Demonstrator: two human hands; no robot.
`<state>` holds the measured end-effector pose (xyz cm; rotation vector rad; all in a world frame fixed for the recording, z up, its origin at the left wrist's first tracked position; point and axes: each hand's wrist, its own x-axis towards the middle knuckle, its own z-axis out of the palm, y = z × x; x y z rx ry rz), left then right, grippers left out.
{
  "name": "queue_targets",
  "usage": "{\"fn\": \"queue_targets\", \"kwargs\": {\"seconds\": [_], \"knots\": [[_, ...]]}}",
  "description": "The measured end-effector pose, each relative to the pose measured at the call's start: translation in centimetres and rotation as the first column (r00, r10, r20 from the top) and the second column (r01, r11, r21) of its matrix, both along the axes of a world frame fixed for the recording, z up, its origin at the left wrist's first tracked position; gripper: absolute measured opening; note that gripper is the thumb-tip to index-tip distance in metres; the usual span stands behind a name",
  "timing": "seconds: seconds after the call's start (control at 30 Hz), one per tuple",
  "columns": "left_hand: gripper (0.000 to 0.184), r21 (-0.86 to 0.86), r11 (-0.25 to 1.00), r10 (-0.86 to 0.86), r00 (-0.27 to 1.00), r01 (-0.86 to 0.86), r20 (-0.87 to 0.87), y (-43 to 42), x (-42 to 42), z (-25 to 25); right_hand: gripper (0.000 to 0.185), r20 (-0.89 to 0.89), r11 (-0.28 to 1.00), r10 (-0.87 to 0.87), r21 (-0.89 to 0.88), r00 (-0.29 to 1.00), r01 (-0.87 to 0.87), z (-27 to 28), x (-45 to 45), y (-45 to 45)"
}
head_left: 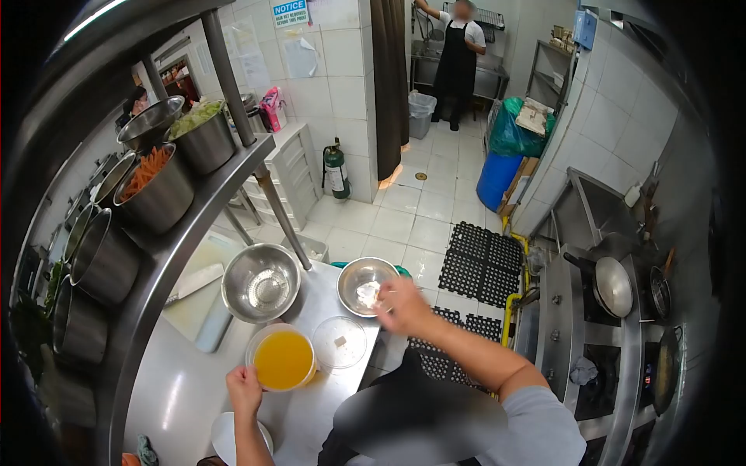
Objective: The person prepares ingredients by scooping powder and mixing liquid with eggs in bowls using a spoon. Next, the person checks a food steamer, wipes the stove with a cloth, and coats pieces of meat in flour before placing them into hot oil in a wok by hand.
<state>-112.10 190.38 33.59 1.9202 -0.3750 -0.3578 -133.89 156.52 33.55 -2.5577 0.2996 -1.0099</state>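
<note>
My left hand (245, 388) is closed on the rim of a clear plastic container (250, 353) filled with yellow-orange liquid (284, 357). The container stands near the edge of the steel counter. My right hand (404, 305), a little blurred, is at the right rim of a small metal bowl (353, 268) with a white substance (367, 293) in it. Its fingers look pinched together; what they hold, if anything, I cannot make out. A round clear lid (339, 359) with a small label lies between container and bowl. Behind the container is a larger metal bowl (260, 281).
A knife (194, 283) lies on a cutting board (211, 330) at left. Above runs a steel shelf (167, 256) holding metal pots, one with carrot sticks (148, 175). A stove with a wok (614, 286) is at right. Another person (458, 62) stands at the back sink.
</note>
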Motion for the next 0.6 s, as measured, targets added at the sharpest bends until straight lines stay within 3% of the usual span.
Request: {"fn": "queue_targets", "kwargs": {"seconds": [0.07,0.13,0.17,0.23,0.27,0.3,0.37,0.47,0.6], "knots": [[0.038,0.064,0.998,-0.005,0.999,0.003,0.035,-0.8,0.0,0.4,0.02,-0.084,0.984,-0.178,0.008,0.98,0.18,-0.2,-1.1,-5.3],[0.039,0.197,0.98,-0.051,0.98,0.012,0.194,-1.2,0.6,-0.3,0.028,-0.268,0.937,-0.236,0.193,0.934,0.292,-0.6,-2.3,-10.3],[0.039,0.185,0.983,-0.023,0.987,-0.007,0.157,-1.9,0.2,0.2,0.035,-0.386,0.886,-0.146,0.359,0.911,0.294,-1.2,-2.7,-12.8],[0.039,0.168,0.985,0.025,0.992,-0.046,0.127,-2.3,0.3,-0.6,0.041,-0.549,0.834,-0.031,0.446,0.835,0.324,-3.6,-2.9,-16.9],[0.039,0.15,0.987,0.037,0.989,-0.058,0.141,-2.3,0.9,-1.6,0.043,-0.577,0.731,0.082,0.589,0.812,0.344,-4.3,-2.7,-17.7],[0.039,0.139,0.988,0.056,0.99,-0.074,0.131,-2.8,0.9,-1.2,0.044,-0.587,0.603,0.196,0.704,0.785,0.375,-4.7,-2.3,-18.0],[0.04,0.154,0.982,0.096,0.99,-0.112,0.108,-3.3,-0.2,-0.5,0.046,-0.61,0.557,0.314,0.739,0.727,0.379,-5.7,-1.6,-17.2],[0.04,0.084,0.983,0.162,0.986,-0.164,0.027,-4.8,-0.4,1.1,0.044,-0.444,0.208,0.551,0.893,0.707,0.399,-5.6,0.3,-16.4],[0.041,0.065,0.987,0.142,0.989,-0.146,0.049,-5.1,-0.1,1.4,0.036,-0.462,0.303,0.623,0.887,0.631,0.349,-7.3,2.7,-14.6]]}}
